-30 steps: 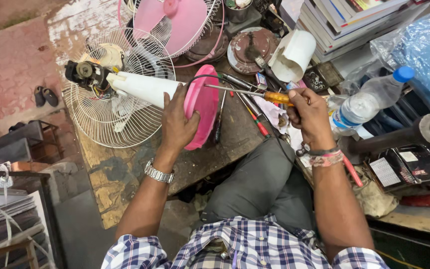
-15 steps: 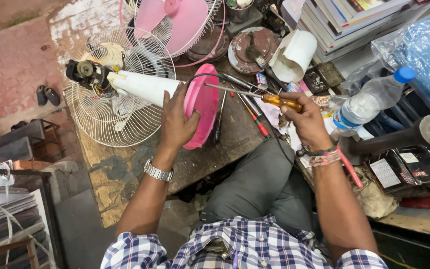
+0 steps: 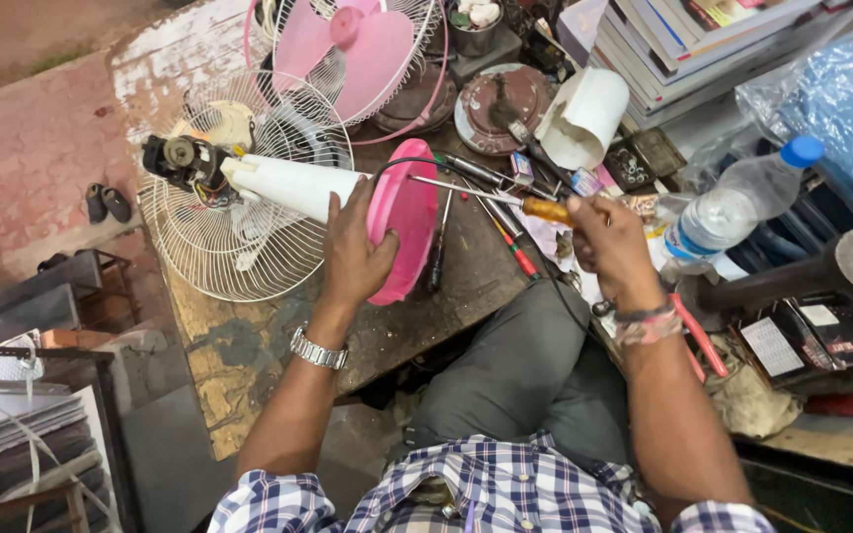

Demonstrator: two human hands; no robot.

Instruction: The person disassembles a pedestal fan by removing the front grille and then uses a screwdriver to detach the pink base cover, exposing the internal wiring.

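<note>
Screwdriver (image 3: 491, 194) lies clamped in my right hand (image 3: 609, 247), its shaft running leftward to the pink fan base (image 3: 402, 232). My left hand (image 3: 352, 252), nearer, grips that base on the worktop (image 3: 249, 345).

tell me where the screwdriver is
Head view, centre right: the screwdriver is in the right hand, its tip at the pink base that the left hand steadies.

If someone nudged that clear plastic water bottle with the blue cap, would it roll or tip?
The clear plastic water bottle lies tilted among clutter, so it probably can't roll far. Its round body would likely roll on a bare surface. It looks partly filled, so probably light.
</note>
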